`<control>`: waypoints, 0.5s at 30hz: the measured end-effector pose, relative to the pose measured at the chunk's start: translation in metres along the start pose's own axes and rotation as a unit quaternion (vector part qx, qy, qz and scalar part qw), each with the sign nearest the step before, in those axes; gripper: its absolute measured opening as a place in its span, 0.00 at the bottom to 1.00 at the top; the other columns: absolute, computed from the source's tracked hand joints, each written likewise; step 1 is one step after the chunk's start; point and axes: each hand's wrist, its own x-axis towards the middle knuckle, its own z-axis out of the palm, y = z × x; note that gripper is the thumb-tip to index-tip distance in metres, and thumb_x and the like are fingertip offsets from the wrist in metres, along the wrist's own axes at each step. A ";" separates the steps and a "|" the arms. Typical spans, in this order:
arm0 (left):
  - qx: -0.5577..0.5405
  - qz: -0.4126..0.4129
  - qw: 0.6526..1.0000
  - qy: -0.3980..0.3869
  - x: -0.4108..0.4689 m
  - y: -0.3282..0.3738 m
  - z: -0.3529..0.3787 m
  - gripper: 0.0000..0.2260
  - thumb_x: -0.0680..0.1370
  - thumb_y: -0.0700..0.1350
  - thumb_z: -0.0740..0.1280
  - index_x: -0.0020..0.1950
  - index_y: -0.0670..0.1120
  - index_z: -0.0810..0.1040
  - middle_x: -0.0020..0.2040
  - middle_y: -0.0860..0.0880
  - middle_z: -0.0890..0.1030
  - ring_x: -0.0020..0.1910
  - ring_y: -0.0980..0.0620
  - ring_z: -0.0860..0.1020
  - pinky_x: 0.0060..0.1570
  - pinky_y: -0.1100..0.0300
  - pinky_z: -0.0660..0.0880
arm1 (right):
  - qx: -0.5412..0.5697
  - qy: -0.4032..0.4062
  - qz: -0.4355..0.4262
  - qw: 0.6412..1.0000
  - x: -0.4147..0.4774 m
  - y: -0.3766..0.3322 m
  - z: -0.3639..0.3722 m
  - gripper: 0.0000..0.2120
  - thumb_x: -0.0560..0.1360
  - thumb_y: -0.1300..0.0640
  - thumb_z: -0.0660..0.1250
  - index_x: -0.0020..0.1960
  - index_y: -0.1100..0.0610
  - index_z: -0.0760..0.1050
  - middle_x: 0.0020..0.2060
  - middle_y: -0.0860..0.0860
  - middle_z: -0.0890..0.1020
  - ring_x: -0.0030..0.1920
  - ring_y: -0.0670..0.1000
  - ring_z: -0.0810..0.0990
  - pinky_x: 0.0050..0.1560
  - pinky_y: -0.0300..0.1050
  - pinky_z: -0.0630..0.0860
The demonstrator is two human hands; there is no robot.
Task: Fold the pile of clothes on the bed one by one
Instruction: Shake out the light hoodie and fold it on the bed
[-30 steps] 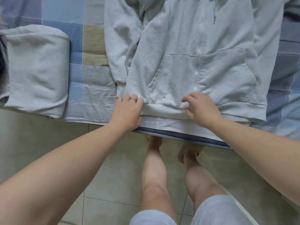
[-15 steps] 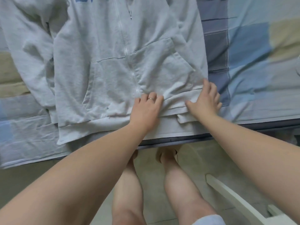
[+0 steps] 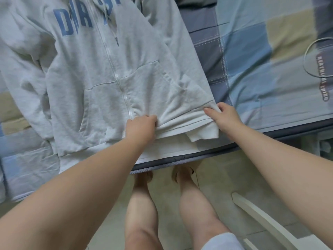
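Note:
A light grey zip hoodie (image 3: pixel 100 73) with blue letters lies front up on the bed, its hem at the near edge. My left hand (image 3: pixel 141 126) grips a bunch of the hem just right of the zip, fingers curled into the cloth. My right hand (image 3: pixel 226 118) pinches the hem's right corner, thumb on top, beside the white cuff of a sleeve (image 3: pixel 203 131). The cloth between my hands is wrinkled.
The bed (image 3: pixel 261 73) has a blue, grey and beige patchwork sheet. A white cable loop (image 3: pixel 313 56) lies at the far right. A white sheet edge (image 3: pixel 167 148) shows under the hem. My bare legs stand on the tile floor beside a white bar (image 3: pixel 266 221).
Both hands have slid right along the hem. My fingers, flat on the cloth half a second ago, now curl and grip it. The folded garment at the left has left the view.

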 end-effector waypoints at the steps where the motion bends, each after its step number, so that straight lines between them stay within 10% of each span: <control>1: 0.010 -0.014 1.000 -0.013 0.002 0.005 -0.002 0.11 0.76 0.37 0.60 0.50 0.54 0.69 0.55 0.48 0.78 0.52 0.42 0.77 0.49 0.53 0.63 | -0.004 -0.017 0.009 1.000 0.000 0.000 -0.003 0.17 0.73 0.52 0.75 0.50 0.65 0.77 0.40 0.53 0.79 0.41 0.50 0.76 0.43 0.46 0.72; 5: 0.077 -0.036 0.996 -0.026 0.009 0.023 -0.010 0.11 0.79 0.42 0.60 0.60 0.49 0.75 0.59 0.45 0.77 0.58 0.40 0.75 0.51 0.51 0.64 | 0.017 -0.104 0.051 0.993 0.008 0.007 -0.008 0.09 0.66 0.56 0.76 0.42 0.55 0.77 0.41 0.53 0.81 0.44 0.54 0.78 0.50 0.54 0.76; 10: 0.009 0.074 0.990 0.122 0.017 0.049 -0.016 0.27 0.76 0.45 0.67 0.74 0.51 0.63 0.77 0.45 0.63 0.71 0.40 0.66 0.62 0.48 0.66 | 0.071 -0.111 0.118 0.984 0.015 0.000 -0.007 0.08 0.79 0.50 0.67 0.55 0.53 0.76 0.56 0.55 0.83 0.55 0.58 0.82 0.56 0.56 0.79; 15: 0.008 0.106 0.992 0.067 0.040 0.057 -0.024 0.36 0.78 0.46 0.66 0.79 0.60 0.50 0.83 0.49 0.44 0.78 0.42 0.57 0.67 0.47 0.64 | 0.016 -0.096 0.072 0.993 0.027 0.000 -0.009 0.09 0.81 0.53 0.65 0.51 0.57 0.81 0.49 0.55 0.84 0.49 0.54 0.81 0.53 0.50 0.77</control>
